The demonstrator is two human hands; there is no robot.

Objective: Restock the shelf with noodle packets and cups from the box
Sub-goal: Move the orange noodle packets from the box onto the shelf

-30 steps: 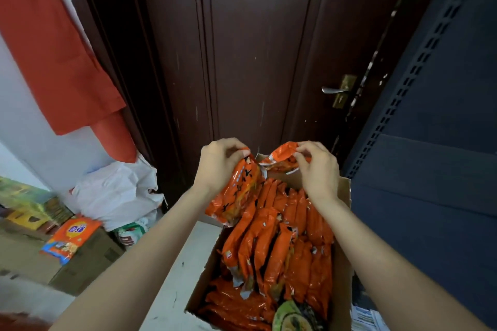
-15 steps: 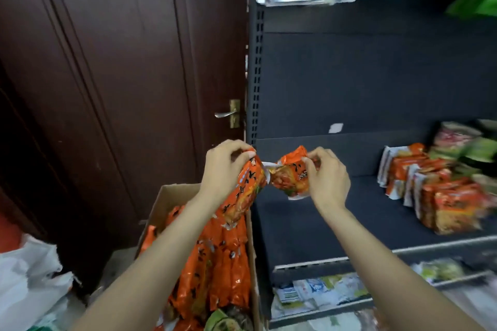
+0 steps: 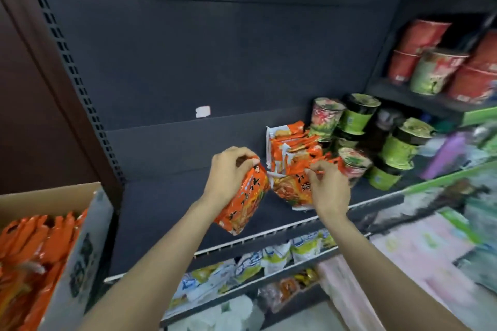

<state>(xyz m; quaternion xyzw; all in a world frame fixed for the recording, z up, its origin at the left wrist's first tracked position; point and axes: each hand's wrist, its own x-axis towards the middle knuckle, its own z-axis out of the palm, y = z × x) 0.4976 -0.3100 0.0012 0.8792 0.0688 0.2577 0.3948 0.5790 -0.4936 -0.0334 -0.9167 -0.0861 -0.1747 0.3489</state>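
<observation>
Dark shop shelving fills the view beside a brown door. At near left, a cardboard box [image 3: 78, 236] remains packed with orange noodle packets [image 3: 35, 244]. The left hand [image 3: 228, 172] pinches the top of one orange packet [image 3: 243, 201], which hangs above the dark shelf [image 3: 166, 207]. Just right, the right hand [image 3: 326, 185] grips a second packet [image 3: 291, 188], held close to the row of shelved packets [image 3: 293, 148]. Noodle cups [image 3: 357, 115] stand farther right. Restocking looks early: much shelf is bare, and the box seems nearly full.
</observation>
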